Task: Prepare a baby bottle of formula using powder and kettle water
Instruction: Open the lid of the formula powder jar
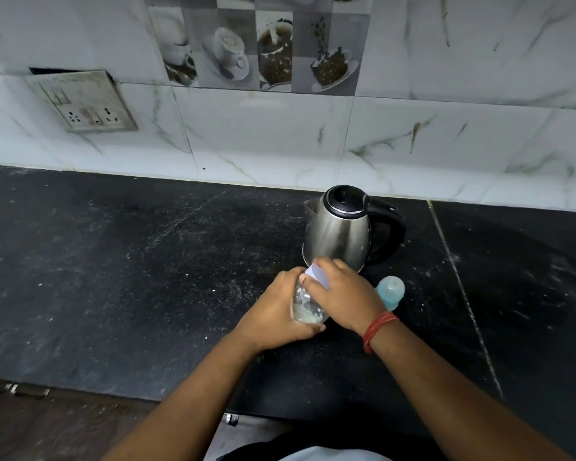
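Observation:
A clear baby bottle (305, 306) stands on the black counter (147, 277), with pale powder or liquid at its bottom. My left hand (276, 311) grips the bottle's body from the left. Over the bottle's mouth my right hand (343, 294) pinches a small white and lilac packet (318, 274), tilted down into the opening. Just behind the hands stands a steel kettle (340, 231) with a black lid and handle, its lid closed. The bottle's pale blue cap (391, 291) sits on the counter to the right of my right hand.
A marble-tiled wall (280, 138) runs along the back of the counter, with a switch and socket plate (84, 101) at the upper left. The counter's front edge (113, 390) lies at the lower left, above a dark cabinet front.

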The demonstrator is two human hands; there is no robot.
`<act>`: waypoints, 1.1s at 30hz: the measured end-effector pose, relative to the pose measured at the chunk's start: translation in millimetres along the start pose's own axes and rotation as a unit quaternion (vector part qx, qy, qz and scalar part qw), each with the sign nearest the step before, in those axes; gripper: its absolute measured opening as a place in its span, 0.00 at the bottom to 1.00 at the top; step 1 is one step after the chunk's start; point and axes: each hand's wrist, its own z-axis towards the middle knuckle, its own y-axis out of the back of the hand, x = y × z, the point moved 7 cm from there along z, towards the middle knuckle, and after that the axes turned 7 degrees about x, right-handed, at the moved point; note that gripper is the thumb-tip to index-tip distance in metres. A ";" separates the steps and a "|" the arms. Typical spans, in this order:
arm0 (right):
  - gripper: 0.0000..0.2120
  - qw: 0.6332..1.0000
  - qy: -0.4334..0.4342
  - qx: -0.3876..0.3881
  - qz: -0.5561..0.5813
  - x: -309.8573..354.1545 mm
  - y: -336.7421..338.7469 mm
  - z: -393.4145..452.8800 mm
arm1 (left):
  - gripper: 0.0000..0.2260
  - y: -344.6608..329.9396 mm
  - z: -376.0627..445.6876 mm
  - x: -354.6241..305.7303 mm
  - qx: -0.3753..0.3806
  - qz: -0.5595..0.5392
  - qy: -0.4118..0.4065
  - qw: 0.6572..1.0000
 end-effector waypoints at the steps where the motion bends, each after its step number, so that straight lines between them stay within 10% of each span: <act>1: 0.26 1.000 0.000 -0.004 0.010 -3.3 1.1 -1.8 | 0.38 -1.5 1.8 -2.7 0.016 -0.011 -0.001 1.000; 15: 0.32 0.996 0.093 -0.010 -0.004 2.9 24.5 -14.4 | 0.42 2.0 3.1 -25.1 0.077 -0.063 0.025 0.995; 23: 0.25 0.946 0.265 0.128 -0.134 41.5 50.0 -23.0 | 0.41 -4.8 -13.8 -38.7 0.168 -0.263 0.009 0.950; 33: 0.32 0.911 0.310 0.256 -0.087 30.0 61.9 -29.0 | 0.44 3.8 -9.8 -26.6 0.140 -0.211 0.056 0.966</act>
